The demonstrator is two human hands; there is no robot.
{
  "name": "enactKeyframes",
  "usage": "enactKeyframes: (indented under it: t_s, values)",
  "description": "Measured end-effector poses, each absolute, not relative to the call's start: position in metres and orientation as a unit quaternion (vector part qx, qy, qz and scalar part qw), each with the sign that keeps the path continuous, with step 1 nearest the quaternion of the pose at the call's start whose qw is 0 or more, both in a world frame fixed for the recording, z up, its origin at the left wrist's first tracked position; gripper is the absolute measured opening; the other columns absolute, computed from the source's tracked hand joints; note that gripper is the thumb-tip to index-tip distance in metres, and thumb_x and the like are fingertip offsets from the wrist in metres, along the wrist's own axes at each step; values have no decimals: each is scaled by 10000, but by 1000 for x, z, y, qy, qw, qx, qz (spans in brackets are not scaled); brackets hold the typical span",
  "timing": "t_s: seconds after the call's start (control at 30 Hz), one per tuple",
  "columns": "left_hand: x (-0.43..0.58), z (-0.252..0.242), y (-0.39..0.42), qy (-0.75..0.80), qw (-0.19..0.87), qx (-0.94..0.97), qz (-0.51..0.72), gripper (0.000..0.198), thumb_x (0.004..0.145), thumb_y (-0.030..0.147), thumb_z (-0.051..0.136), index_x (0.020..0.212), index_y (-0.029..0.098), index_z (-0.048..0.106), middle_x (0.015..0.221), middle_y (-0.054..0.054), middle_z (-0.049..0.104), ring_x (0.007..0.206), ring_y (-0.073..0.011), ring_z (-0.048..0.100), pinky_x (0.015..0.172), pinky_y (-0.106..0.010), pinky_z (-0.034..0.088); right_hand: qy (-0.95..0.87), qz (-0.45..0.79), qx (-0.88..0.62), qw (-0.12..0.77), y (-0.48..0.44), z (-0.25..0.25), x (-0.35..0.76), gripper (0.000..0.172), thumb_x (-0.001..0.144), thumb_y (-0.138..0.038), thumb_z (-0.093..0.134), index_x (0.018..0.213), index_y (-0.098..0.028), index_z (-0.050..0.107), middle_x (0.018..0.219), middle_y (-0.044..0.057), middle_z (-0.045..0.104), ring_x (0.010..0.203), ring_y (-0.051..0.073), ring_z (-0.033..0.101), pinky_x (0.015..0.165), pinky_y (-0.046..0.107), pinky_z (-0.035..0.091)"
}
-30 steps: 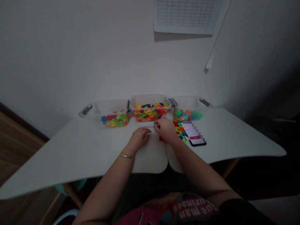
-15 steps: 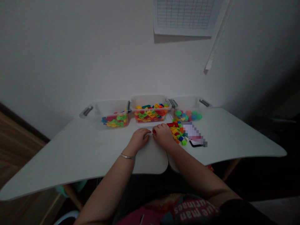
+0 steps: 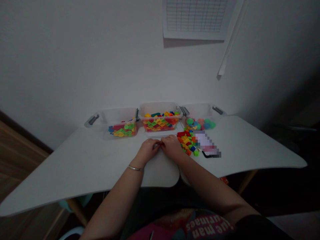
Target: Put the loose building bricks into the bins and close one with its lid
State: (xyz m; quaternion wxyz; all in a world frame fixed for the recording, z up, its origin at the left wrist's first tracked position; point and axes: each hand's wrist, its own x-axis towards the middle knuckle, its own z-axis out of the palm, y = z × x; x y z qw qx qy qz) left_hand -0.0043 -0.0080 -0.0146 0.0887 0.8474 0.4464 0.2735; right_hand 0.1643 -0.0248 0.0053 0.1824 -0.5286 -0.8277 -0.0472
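Above the white table, my left hand [image 3: 147,150] and my right hand [image 3: 172,147] meet at the fingertips. Both are closed, pinching a small red building block [image 3: 159,144] that is mostly hidden by the fingers. A silver bracelet circles my left wrist. Just right of my right hand lies a loose pile of coloured building blocks [image 3: 186,141] in red, yellow, orange, green and blue. Behind the hands stands a clear plastic box [image 3: 160,117] filled with similar blocks.
A clear box [image 3: 120,115] with green, yellow and red pieces stands left; another clear box [image 3: 200,111] with round translucent pieces stands right. A phone [image 3: 207,145], its screen blurred, lies beside the pile. The white table [image 3: 95,160] meets a wall with a paper chart [image 3: 195,20].
My hands have come together; the left fingertips now touch the right ones. The red block, seen earlier in my right fingers, is now mostly covered.
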Motion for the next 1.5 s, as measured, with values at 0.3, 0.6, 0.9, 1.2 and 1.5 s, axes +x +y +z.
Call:
enactKeyframes:
  t_s: [0.3, 0.6, 0.9, 1.2, 1.5]
  values:
    - [-5, -15, -9, 455, 74, 838, 291, 197, 829, 154, 578, 989, 183, 689, 999, -69, 722, 956, -218, 644, 925, -380, 486, -818, -5, -527, 231, -24, 7, 168, 133, 860, -224, 543, 901, -204, 668, 884, 68, 703, 903, 223, 604, 848, 334, 407]
    - [-7, -13, -11, 492, 52, 811, 313, 203, 817, 154, 563, 986, 167, 674, 1029, -85, 703, 987, -242, 627, 938, -413, 481, -688, -55, -525, 498, 4, 62, 211, 197, 844, -214, 507, 985, -195, 644, 989, 78, 686, 922, 246, 590, 877, 385, 444]
    - [-7, -15, -8, 479, 57, 818, 313, 189, 827, 175, 544, 961, 180, 677, 1007, -75, 703, 974, -233, 625, 930, -409, 483, -664, -58, -596, 449, 37, 73, 228, 232, 858, -212, 505, 1011, -216, 679, 959, 75, 693, 959, 257, 566, 863, 378, 444]
    - [-8, -18, -6, 476, 53, 824, 302, 207, 821, 164, 530, 955, 189, 686, 987, -65, 711, 970, -228, 632, 923, -403, 494, -702, -63, -602, 376, 38, 69, 219, 354, 911, -280, 426, 1145, -195, 677, 1148, 93, 683, 1107, 289, 503, 979, 448, 379]
    - [-7, -17, -7, 469, 66, 830, 294, 191, 829, 171, 543, 940, 186, 697, 977, -69, 721, 949, -228, 641, 924, -404, 491, -749, -98, -580, 305, 37, 59, 208, 511, 846, -308, 548, 1303, -80, 543, 1285, 171, 589, 1294, 332, 393, 1113, 483, 256]
